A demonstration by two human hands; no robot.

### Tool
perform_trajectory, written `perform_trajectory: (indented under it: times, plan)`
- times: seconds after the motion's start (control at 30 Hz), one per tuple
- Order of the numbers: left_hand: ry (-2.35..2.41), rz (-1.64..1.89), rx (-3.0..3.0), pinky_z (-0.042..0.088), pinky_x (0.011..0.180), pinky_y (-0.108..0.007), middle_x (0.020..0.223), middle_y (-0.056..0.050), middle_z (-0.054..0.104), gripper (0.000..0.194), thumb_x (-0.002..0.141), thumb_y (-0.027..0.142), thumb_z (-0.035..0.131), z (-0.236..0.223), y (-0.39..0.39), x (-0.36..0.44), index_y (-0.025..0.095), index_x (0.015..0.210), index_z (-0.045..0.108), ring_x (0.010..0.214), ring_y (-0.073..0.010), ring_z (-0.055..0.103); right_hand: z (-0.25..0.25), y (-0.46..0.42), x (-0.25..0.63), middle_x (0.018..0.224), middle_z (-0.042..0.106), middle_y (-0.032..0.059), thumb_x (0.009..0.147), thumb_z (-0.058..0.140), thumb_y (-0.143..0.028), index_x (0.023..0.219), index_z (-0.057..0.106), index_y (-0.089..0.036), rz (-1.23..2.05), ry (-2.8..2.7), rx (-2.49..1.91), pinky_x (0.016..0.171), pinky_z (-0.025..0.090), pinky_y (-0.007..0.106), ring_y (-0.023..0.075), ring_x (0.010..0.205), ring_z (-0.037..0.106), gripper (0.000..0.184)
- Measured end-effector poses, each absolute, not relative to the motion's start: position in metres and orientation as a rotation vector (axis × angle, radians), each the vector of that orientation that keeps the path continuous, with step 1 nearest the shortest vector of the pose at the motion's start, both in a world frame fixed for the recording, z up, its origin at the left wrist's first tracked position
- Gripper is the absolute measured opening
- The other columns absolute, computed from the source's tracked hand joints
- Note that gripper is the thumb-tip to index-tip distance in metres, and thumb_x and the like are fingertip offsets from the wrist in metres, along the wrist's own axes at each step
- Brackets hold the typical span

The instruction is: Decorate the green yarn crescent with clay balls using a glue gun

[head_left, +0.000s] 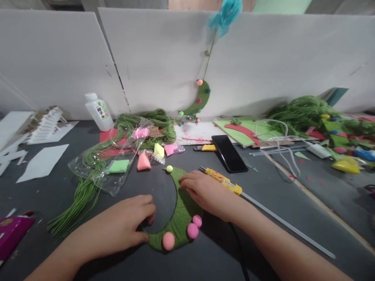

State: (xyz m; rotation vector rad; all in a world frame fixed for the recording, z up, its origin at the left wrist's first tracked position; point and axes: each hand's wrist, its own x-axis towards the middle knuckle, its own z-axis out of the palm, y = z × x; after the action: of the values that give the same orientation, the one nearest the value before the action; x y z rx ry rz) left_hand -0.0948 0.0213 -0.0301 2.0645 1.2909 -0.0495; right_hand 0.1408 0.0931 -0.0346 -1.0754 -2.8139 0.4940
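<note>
A green crescent (183, 210) wrapped in yarn lies on the dark table. It carries a pale yellow ball (169, 168) at its upper tip, and an orange ball (168, 241) and two pink balls (193, 230) lower down. My left hand (129, 218) closes its thumb and curled fingers about the crescent's lower left tip. On the crescent's upper part, my right hand (205, 191) presses with its fingers drawn together; whatever is under the fingertips is hidden. A yellow glue gun (224, 181) with a long clear glue stick (287, 224) lies beside my right hand, partly covered by it.
Beyond my hands lie a black phone (229, 153), a yellow cutter (208, 148), clay packets (143, 160) and green yarn (88, 187). A white bottle (99, 112) stands at the back left. A smaller decorated crescent (202, 95) with a blue flower (227, 15) leans against the white panel.
</note>
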Motion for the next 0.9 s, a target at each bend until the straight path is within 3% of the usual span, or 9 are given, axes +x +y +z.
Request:
perform_trajectory:
  times: [0.13, 0.3, 0.47, 0.9]
  plan:
    - [1.350, -0.068, 2.022, 0.032, 0.064, -0.026, 0.086, 0.004, 0.054, 0.011, 0.072, 0.026, 0.058, -0.031, 0.024, -0.100, 0.024, 0.080, 0.051, 0.077, -0.0152, 0.051, -0.023, 0.086, 0.139, 0.100, 0.067, 0.0090, 0.085, 0.048, -0.005, 0.093, 0.068, -0.016, 0.570, -2.774, -1.060, 0.084, 0.044, 0.029, 0.0195, 0.096, 0.059, 0.024]
    - [1.373, -0.088, 2.006, 0.028, 0.055, -0.025, 0.076, 0.006, 0.054, 0.013, 0.067, 0.017, 0.053, -0.032, 0.021, -0.100, 0.024, 0.077, 0.048, 0.066, -0.0130, 0.049, -0.008, 0.067, 0.136, 0.081, 0.065, 0.0022, 0.082, 0.056, -0.006, 0.080, 0.069, -0.016, 0.797, -2.947, -0.661, 0.076, 0.042, 0.024, 0.0147, 0.084, 0.056, 0.016]
    - [1.332, -0.109, 2.075, 0.028, 0.057, -0.026, 0.075, 0.004, 0.055, 0.005, 0.072, 0.018, 0.048, -0.033, 0.019, -0.098, 0.022, 0.072, 0.046, 0.068, -0.0141, 0.049, -0.012, 0.055, 0.130, 0.078, 0.061, 0.0041, 0.084, 0.057, -0.014, 0.071, 0.064, -0.015, 0.538, -3.061, -0.606, 0.074, 0.037, 0.030, 0.0172, 0.078, 0.050, 0.015]
    - [1.304, -0.055, 1.939, 0.033, 0.058, -0.024, 0.072, 0.006, 0.056, 0.007, 0.075, 0.017, 0.048, -0.028, 0.024, -0.099, 0.022, 0.072, 0.048, 0.068, -0.0124, 0.051, -0.037, 0.041, 0.117, 0.080, 0.059, 0.0039, 0.081, 0.060, -0.018, 0.081, 0.060, -0.017, 0.229, -3.076, -0.690, 0.070, 0.034, 0.036, 0.0220, 0.076, 0.049, 0.002]
